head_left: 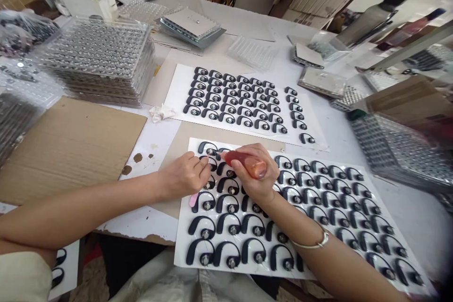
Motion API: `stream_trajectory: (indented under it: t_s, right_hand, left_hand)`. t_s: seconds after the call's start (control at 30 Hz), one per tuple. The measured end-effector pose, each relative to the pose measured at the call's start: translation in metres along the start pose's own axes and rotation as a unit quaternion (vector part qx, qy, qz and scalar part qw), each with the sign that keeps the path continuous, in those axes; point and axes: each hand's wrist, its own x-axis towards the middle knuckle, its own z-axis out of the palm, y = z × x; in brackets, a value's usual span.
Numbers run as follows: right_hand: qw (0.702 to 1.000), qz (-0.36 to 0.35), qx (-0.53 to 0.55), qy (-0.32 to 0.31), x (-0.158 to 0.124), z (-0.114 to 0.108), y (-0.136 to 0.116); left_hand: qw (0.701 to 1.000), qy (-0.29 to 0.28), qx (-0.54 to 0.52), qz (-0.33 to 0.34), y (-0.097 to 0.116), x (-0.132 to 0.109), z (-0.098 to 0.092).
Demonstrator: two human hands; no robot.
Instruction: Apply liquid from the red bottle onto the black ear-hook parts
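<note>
My right hand (257, 172) is wrapped round a red glue bottle (244, 161), its thin tip pointing left at a black hook-shaped piece (208, 147) in the top left corner of the near white sheet (182, 245). Close to that tip, my left hand (191, 173) is closed, with a small pinkish thing between its fingertips that I cannot make out. A pink strip (193, 199) lies just below it. Rows of black hooks with round silvery parts cover the near sheet, partly hidden under my right hand and forearm.
Beyond lies a second white sheet (177, 99) with similar hooks. Stacked clear trays (102, 61) stand at the back left, above brown cardboard (71, 146). A crumpled tissue (162, 113) sits between. More trays (399, 146) and a cardboard box (406, 101) are at the right.
</note>
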Motion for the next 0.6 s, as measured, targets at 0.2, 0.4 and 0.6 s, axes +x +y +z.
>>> stream_trajectory:
  t_s: [0.2, 0.4, 0.6]
  right_hand:
    - [1.0, -0.001, 0.004, 0.0, 0.0009, -0.0003, -0.0026]
    - [1.0, -0.005, -0.002, 0.001, 0.0, -0.0004, -0.0032]
    - [1.0, -0.005, 0.002, -0.002, 0.0001, -0.0011, -0.0043]
  left_hand:
    - [1.0, -0.006, -0.001, 0.008, -0.0015, 0.0031, -0.0051]
    - [1.0, 0.0, -0.015, 0.008, -0.0022, 0.0023, -0.0049]
    - [1.0, -0.009, -0.014, 0.006, -0.002, 0.0013, -0.0038]
